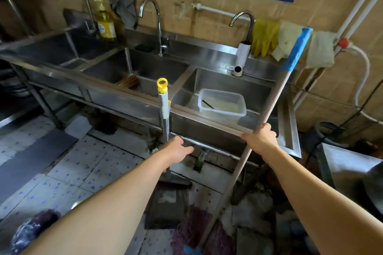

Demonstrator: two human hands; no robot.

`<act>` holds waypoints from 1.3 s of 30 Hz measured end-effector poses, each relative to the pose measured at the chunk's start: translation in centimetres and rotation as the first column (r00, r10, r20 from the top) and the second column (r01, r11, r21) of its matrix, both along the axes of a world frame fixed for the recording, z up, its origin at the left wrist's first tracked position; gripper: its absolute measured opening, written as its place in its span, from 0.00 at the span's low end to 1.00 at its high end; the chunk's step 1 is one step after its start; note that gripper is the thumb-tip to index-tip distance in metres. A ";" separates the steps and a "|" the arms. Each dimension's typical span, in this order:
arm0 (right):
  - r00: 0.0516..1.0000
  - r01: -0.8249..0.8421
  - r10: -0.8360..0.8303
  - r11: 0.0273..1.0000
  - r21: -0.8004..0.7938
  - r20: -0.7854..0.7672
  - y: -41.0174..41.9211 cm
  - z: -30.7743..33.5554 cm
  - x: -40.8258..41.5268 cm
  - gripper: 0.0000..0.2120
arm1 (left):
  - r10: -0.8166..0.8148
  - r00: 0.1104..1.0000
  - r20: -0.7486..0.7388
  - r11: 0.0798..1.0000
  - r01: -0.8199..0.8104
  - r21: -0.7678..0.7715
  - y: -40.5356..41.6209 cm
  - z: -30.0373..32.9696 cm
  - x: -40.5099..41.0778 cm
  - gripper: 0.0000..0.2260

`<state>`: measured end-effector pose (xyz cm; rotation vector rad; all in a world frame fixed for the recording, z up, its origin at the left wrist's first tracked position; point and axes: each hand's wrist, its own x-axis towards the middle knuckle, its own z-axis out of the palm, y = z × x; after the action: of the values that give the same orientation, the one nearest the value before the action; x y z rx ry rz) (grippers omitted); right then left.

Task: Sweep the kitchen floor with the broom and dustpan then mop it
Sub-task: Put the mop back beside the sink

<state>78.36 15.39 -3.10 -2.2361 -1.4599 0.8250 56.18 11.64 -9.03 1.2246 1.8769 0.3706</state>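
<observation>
Mop handle (267,114) leaned against the sink (207,118), gripped by the right hand (261,137) to steady it. Left hand (178,149), fingers relaxed and empty, reached for the dustpan handle (164,114) just ahead.

The left arm hides the broom's (165,130) lower shaft — the mop head (199,232) runs off the bottom edge.

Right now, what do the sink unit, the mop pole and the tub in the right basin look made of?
Sink unit: stainless steel, brushed, judging by its grey sheen and soft reflections.
Mop pole: pale and matte, probably wood; blue tape or plastic wraps its top. The right hand holds it.
Tub: clear plastic; the contents show through its walls.
</observation>
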 end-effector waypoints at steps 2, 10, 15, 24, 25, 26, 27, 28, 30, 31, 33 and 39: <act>1.000 0.020 -0.020 1.000 -0.004 -0.009 0.1 -0.1 0.7 0.35 | -0.033 0.999 0.008 0.999 0.033 0.011 0.2 0.2 0.9 0.26; 0.995 0.086 -0.085 0.996 0.029 -0.049 1.4 -1.9 3.9 0.34 | -0.154 0.986 0.064 0.988 0.155 -0.010 2.6 -1.9 7.1 0.26; 0.994 0.072 -0.067 0.995 0.062 -0.089 4.3 -4.1 6.6 0.35 | -0.191 0.979 0.076 0.979 0.195 -0.055 5.9 -5.3 10.8 0.23; 0.984 0.079 -0.043 0.974 0.211 -0.171 8.1 -9.7 10.1 0.25 | -0.267 0.961 0.075 0.962 0.270 -0.029 10.6 -10.5 17.2 0.26; 0.985 0.077 -0.039 0.970 0.230 -0.167 8.3 -10.1 10.2 0.22 | -0.288 0.956 0.054 0.956 0.290 -0.033 10.8 -10.8 17.7 0.26; 0.987 0.072 -0.031 0.964 0.256 -0.159 8.6 -10.4 10.3 0.19 | -0.308 0.951 0.032 0.950 0.309 -0.041 11.1 -11.2 18.1 0.27; 0.988 0.062 -0.019 0.958 0.282 -0.152 8.8 -10.6 10.2 0.17 | -0.324 0.946 0.018 0.945 0.325 -0.049 11.3 -11.4 18.4 0.28; 0.989 0.051 -0.008 0.954 0.296 -0.146 9.0 -10.7 10.1 0.16 | -0.340 0.940 0.015 0.939 0.340 -0.044 11.4 -11.8 18.7 0.28; 0.990 0.022 0.023 0.949 0.314 -0.140 9.3 -10.5 9.6 0.16 | -0.351 0.936 0.031 0.936 0.352 -0.009 11.3 -12.1 19.0 0.26; 0.989 0.011 0.038 0.947 0.321 -0.144 9.6 -10.4 9.2 0.16 | -0.346 0.938 0.039 0.938 0.345 0.017 11.3 -12.4 19.1 0.24; 0.988 -0.012 0.062 0.943 0.332 -0.141 10.2 -10.4 8.3 0.14 | -0.316 0.948 0.040 0.947 0.312 0.076 11.4 -12.9 19.1 0.18; 0.982 -0.070 0.123 0.940 0.333 -0.140 11.9 -10.5 5.0 0.10 | -0.207 0.977 0.044 0.973 0.202 0.110 11.7 -13.6 17.5 0.13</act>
<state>83.35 27.34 -13.63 -1.8254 -1.5149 0.7118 73.72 23.34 -22.64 1.4498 1.6835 0.3904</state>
